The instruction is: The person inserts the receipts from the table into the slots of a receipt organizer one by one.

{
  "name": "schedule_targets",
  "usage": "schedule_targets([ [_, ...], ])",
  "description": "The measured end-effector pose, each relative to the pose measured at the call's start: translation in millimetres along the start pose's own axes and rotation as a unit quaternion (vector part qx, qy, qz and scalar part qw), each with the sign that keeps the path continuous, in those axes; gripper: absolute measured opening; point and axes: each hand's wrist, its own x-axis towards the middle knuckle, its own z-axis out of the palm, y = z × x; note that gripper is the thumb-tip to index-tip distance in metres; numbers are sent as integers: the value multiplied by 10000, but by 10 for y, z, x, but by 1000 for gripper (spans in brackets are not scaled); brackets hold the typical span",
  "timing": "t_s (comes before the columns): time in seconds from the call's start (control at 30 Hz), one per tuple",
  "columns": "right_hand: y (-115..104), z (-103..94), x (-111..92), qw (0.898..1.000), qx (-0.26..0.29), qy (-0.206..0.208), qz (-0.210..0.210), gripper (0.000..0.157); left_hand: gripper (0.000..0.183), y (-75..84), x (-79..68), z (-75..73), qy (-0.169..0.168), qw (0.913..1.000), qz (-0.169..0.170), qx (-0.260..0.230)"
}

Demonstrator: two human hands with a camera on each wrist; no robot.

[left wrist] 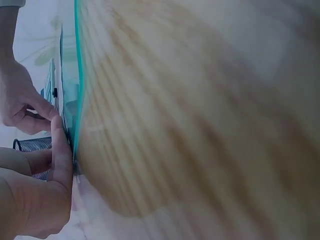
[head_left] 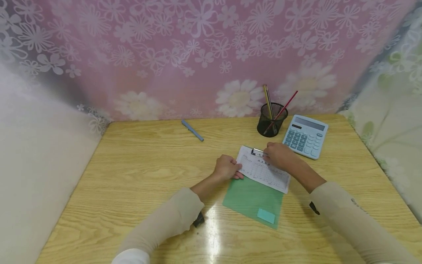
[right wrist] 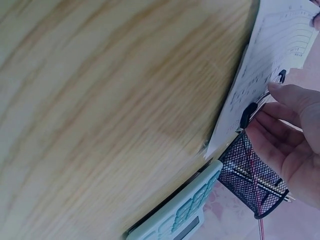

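Note:
A white printed form [head_left: 263, 168] lies askew over a green translucent folder [head_left: 254, 198] with a teal label [head_left: 266, 216] near its lower edge. At the form's left edge my left hand [head_left: 227, 167] pinches the paper, thumb on top and fingers beneath. The fingers and thumb of my right hand [head_left: 278, 156] grip the metal clip [head_left: 257, 152] at the form's top edge. Black ends of this clip [right wrist: 248, 115] show in the right wrist view beside the thumb. From the side, the left wrist view shows the folder's green edge [left wrist: 79, 75] close to both hands.
Behind the right hand stands a black mesh pen cup [head_left: 272, 121] with several pencils. A light blue calculator [head_left: 306, 136] lies to its right. Farther left on the wooden table [head_left: 132, 183] is a blue pen [head_left: 192, 130]. Floral cloth [head_left: 184, 55] hangs along the back edge.

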Motion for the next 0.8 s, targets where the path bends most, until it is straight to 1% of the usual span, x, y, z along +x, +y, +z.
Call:
schedule_targets([
  [0.1,-5,12,4,10000,-75,-41,5,12,12,3,12,30,134,9999,-21,96],
  [0.17,-6,31,6,9998,-181,-14,-28,13,12,9,22,40,188,9997,-107,107],
  [0.37,-36,74,-11,9977,-662,75,-74,17,14,47,38,42,156,9991,-370,168],
  [0.6,-48,70,-20,9970,-745,124,-142,13,19,80,57,44,111,9985,-442,300],
  [0.7,-53,64,-20,9971,-739,110,-164,13,19,93,68,42,108,9983,-467,316],
  [0.8,-61,57,-17,9973,-711,76,-155,13,19,97,83,39,109,9978,-484,432],
])
